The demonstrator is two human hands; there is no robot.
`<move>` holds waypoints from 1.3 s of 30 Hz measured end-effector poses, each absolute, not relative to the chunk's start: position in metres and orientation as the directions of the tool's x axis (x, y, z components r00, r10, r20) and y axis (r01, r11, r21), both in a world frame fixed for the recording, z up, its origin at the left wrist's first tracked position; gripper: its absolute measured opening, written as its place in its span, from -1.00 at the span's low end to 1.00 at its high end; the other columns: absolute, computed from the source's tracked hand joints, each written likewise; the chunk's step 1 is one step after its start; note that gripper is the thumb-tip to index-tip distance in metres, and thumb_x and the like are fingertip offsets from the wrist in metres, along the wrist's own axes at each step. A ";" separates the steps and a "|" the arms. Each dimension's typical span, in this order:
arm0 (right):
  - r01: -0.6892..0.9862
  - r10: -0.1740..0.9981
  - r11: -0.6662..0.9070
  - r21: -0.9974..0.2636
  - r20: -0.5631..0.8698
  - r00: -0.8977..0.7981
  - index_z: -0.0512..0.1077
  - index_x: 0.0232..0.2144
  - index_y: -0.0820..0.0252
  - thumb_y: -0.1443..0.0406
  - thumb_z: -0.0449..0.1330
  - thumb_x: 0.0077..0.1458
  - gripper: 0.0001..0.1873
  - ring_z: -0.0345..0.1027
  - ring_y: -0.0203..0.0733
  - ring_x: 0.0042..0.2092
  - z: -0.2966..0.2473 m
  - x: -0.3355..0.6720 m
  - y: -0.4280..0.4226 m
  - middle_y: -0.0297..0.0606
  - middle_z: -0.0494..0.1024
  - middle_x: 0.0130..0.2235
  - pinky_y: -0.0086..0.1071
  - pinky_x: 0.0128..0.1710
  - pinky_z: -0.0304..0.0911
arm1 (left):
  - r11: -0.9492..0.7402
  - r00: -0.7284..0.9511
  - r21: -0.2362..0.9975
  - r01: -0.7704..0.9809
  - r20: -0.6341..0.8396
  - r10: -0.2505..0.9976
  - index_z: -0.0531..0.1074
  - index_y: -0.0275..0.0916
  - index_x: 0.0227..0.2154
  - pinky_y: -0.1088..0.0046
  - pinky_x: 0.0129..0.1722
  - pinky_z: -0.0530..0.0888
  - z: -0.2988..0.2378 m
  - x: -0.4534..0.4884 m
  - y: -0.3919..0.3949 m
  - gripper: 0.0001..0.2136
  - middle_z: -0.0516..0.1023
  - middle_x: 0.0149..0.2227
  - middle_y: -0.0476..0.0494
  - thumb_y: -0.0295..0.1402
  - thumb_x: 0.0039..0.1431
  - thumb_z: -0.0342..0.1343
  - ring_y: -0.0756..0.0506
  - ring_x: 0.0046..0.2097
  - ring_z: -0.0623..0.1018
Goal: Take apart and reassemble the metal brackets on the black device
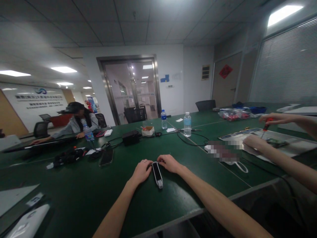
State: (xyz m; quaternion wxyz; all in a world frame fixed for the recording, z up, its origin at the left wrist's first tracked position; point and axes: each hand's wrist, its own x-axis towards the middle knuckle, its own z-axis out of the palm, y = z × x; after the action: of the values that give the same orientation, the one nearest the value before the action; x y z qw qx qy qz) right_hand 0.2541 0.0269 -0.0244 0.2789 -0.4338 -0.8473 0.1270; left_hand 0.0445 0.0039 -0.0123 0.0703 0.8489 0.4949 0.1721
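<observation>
A slim white scanning pen (157, 175) with a long black screen lies on the green table, its clear-tipped end toward me. My left hand (142, 171) rests at its far left edge, fingers bent and closed against the side. On the opposite side my right hand (169, 163) has its fingertips pinched at the far right edge. Both wrists stay low over the tabletop. The exact contact of the fingertips with the pen is partly hidden.
At right, another person's hands (257, 144) use a red screwdriver (266, 125) over a circuit board (276, 142). Water bottles (187, 125), a black box (131, 137) and cables stand ahead. Black straps (70, 157) lie left. A person in a headset (74, 107) sits far left.
</observation>
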 end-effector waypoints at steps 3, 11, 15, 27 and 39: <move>0.661 0.809 0.588 -0.466 0.360 -0.465 0.48 -0.22 0.18 0.37 0.14 0.13 -0.83 0.42 -0.25 -0.22 -0.024 0.254 0.027 -0.25 0.57 -0.23 -0.44 -0.20 0.25 | -0.496 0.447 0.298 0.816 0.218 0.867 0.43 -0.20 -0.06 0.32 -0.04 0.37 -0.013 0.044 0.004 -0.73 0.48 -0.08 -0.16 -0.34 0.26 -0.07 -0.13 -0.05 0.44; 0.660 0.799 0.599 -0.454 0.386 -0.460 0.47 -0.22 0.20 0.34 0.16 0.11 -0.84 0.42 -0.25 -0.25 -0.026 0.255 0.029 -0.24 0.56 -0.25 -0.43 -0.24 0.25 | -0.506 0.455 0.309 0.805 0.226 0.862 0.43 -0.20 -0.05 0.31 -0.05 0.38 -0.014 0.044 0.005 -0.72 0.48 -0.08 -0.17 -0.34 0.25 -0.08 -0.14 -0.05 0.44; 0.679 0.802 0.594 -0.432 0.391 -0.452 0.47 -0.21 0.21 0.32 0.15 0.12 -0.83 0.41 -0.25 -0.25 -0.021 0.258 0.027 -0.23 0.55 -0.25 -0.43 -0.23 0.25 | -0.492 0.446 0.302 0.817 0.210 0.870 0.42 -0.19 -0.05 0.29 -0.03 0.37 -0.011 0.045 0.003 -0.72 0.48 -0.07 -0.16 -0.34 0.25 -0.09 -0.15 -0.03 0.43; 0.753 0.831 0.554 -0.355 0.298 -0.470 0.52 -0.26 0.17 0.34 0.12 0.10 -0.81 0.42 -0.22 -0.26 -0.017 0.267 0.028 -0.24 0.57 -0.27 -0.44 -0.27 0.21 | -0.493 0.452 0.284 0.822 0.200 0.869 0.42 -0.19 -0.04 0.30 -0.02 0.37 -0.010 0.047 0.002 -0.71 0.48 -0.06 -0.17 -0.35 0.24 -0.08 -0.15 -0.02 0.42; 0.762 0.830 0.557 -0.330 0.248 -0.500 0.52 -0.26 0.19 0.33 0.14 0.09 -0.81 0.38 -0.22 -0.27 -0.015 0.270 0.027 -0.23 0.56 -0.26 -0.43 -0.28 0.18 | -0.537 0.490 0.252 0.805 0.227 0.842 0.42 -0.23 -0.03 0.31 -0.02 0.36 -0.016 0.047 0.006 -0.71 0.48 -0.10 -0.19 -0.37 0.24 -0.06 -0.16 -0.05 0.43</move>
State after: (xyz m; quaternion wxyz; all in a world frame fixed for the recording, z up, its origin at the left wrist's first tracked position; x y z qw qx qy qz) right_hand 0.2705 0.0267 -0.0150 0.1917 -0.4620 -0.8614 0.0887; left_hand 0.0468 0.0064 -0.0159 0.0561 0.8612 0.4781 0.1629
